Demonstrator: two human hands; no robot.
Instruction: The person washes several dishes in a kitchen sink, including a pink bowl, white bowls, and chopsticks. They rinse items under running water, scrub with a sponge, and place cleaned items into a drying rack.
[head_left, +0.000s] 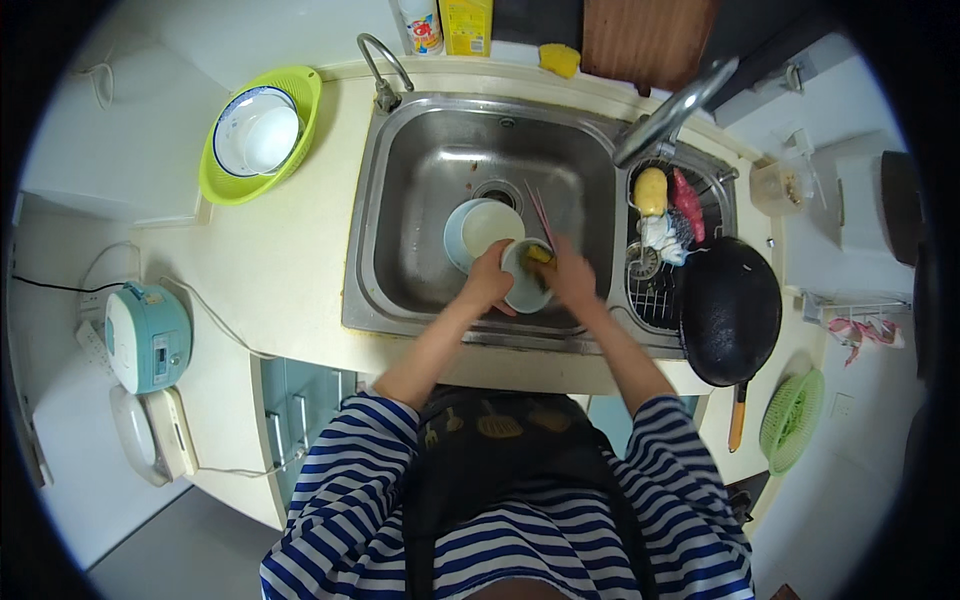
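Note:
My left hand (492, 279) grips the rim of a small pale bowl (529, 298), tilted over the front part of the steel sink (420, 172). Inside that bowl, my right hand (571, 276) presses a yellow sponge (538, 255); the fingers are slightly blurred. Thin pinkish chopsticks (538, 208) slant down towards my right hand, and I cannot tell whether they touch it. Behind my left hand, a whitish bowl (491, 227) sits in or on a larger light-blue bowl (455, 238) near the drain (498, 193).
A chrome faucet (675, 112) leans over the sink's right rim. Beside it, a drain rack (652, 300) holds a potato (650, 192) and cloths, with a black wok (731, 311) overlapping its edge. A green basket (307, 142) of bowls and a rice cooker (148, 337) stand left.

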